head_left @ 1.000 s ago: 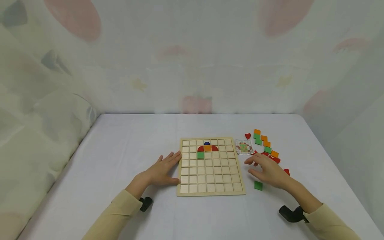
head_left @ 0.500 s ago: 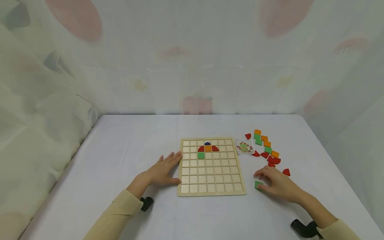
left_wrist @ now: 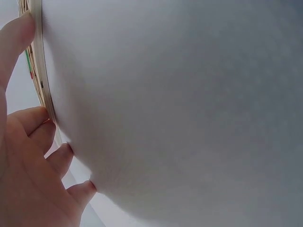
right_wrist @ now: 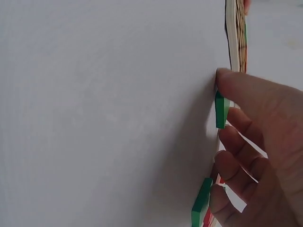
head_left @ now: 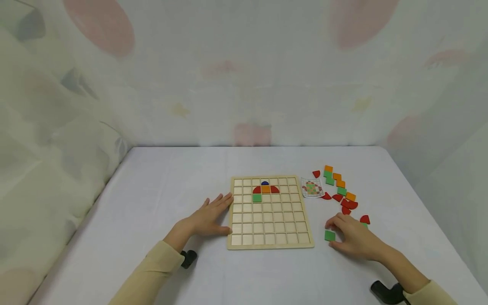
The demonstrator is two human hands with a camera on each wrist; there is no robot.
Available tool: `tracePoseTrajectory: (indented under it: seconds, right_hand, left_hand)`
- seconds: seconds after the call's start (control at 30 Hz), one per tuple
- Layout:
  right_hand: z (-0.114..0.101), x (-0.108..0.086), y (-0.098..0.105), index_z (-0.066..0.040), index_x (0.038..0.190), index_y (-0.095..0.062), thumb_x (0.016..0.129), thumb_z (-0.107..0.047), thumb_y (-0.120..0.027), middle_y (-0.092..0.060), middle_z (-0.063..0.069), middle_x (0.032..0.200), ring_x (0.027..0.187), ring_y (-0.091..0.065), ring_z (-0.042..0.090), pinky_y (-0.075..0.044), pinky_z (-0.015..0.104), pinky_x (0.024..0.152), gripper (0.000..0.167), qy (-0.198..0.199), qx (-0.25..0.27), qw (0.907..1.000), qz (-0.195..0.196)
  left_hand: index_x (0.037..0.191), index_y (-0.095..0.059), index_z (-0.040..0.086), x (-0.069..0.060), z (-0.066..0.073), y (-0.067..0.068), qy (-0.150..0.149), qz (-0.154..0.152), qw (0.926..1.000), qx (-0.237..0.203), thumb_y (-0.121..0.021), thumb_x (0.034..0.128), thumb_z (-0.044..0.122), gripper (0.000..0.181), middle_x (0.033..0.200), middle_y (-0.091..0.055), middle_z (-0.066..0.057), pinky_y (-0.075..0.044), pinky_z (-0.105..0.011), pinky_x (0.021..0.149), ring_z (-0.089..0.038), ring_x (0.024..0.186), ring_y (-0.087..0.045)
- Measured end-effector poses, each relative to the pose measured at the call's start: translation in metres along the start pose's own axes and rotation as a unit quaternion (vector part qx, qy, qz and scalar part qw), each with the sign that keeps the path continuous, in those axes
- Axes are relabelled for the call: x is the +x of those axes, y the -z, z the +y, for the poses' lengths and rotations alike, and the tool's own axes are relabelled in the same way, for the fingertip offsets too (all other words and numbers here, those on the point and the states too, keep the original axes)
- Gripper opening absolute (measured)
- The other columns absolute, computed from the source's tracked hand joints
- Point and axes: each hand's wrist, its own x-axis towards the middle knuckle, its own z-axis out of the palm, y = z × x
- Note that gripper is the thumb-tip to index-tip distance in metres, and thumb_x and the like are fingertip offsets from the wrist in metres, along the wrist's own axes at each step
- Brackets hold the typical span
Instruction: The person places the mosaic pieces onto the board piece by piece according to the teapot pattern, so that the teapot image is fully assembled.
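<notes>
The wooden grid board lies flat; near its top are a blue piece, an orange square, two red pieces and a green square. My left hand rests spread against the board's left edge, also seen in the left wrist view, fingertips at the frame. To the right of the board, my right hand pinches a loose green tile between thumb and index finger. In the right wrist view, the hand has its thumb at one end of that tile.
A small pattern card lies beside the board's upper right. Loose orange, green and red pieces trail down the right side. Another green tile sits near the right hand's outer fingers.
My right hand has moved down and right from beside the board to the green tile, its thumb now at the tile's near edge. My left hand stays at the board.
</notes>
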Motion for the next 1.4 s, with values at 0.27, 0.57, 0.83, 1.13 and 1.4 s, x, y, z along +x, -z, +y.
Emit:
tracePoseTrajectory:
  seconds: [0.27,0.57,0.83,1.13,1.4]
  right_hand:
    - [0.0,-0.001,0.002,-0.02,0.093,-0.062,0.067,-0.018,-0.081,-0.054,-0.013,0.088,0.081,-0.049,0.004,-0.051,0.023,0.073,0.032,-0.01,0.023,0.9996,0.01]
    - [-0.001,-0.002,0.001,-0.021,0.093,-0.063,0.068,-0.016,-0.08,-0.054,-0.015,0.089,0.081,-0.049,0.003,-0.051,0.022,0.073,0.03,0.01,0.029,0.9991,0.03]
    - [-0.001,0.004,0.005,-0.02,0.094,-0.064,0.07,-0.016,-0.078,-0.055,-0.014,0.089,0.081,-0.048,0.005,-0.049,0.023,0.071,0.028,0.01,0.032,0.9989,0.034]
    - [-0.009,0.025,0.009,-0.018,0.096,-0.064,0.071,-0.013,-0.078,-0.058,-0.01,0.092,0.083,-0.053,0.009,-0.05,0.022,0.07,0.03,0.022,0.064,0.9955,0.066]
    - [-0.024,0.054,0.007,-0.016,0.097,-0.064,0.073,-0.016,-0.077,-0.06,-0.007,0.094,0.087,-0.055,0.014,-0.05,0.028,0.073,0.028,0.041,0.068,0.9941,0.073]
  left_hand:
    - [0.148,-0.02,0.008,0.003,0.005,0.002,-0.005,0.0,0.9999,-0.01,-0.068,0.0799,0.041,0.09,0.155,-0.014,-0.006,-0.01,-0.061,0.108,-0.032,0.141,-0.012]
    - [0.148,-0.018,0.009,0.003,0.003,0.0,0.002,-0.001,1.0,-0.002,-0.068,0.0797,0.042,0.09,0.155,-0.013,-0.005,-0.01,-0.06,0.108,-0.031,0.141,-0.011]
    - [0.148,-0.018,0.01,0.002,0.002,0.0,0.006,-0.001,1.0,0.003,-0.068,0.0791,0.043,0.091,0.155,-0.012,-0.003,-0.01,-0.06,0.108,-0.03,0.141,-0.012]
    - [0.148,-0.02,0.008,0.002,0.002,0.0,0.002,-0.001,1.0,-0.001,-0.068,0.0797,0.041,0.09,0.155,-0.014,-0.006,-0.01,-0.061,0.107,-0.032,0.141,-0.012]
    - [0.148,-0.02,0.009,0.0,0.001,-0.001,0.005,0.001,1.0,0.002,-0.068,0.0788,0.042,0.09,0.155,-0.014,-0.004,-0.01,-0.061,0.108,-0.03,0.141,-0.012]
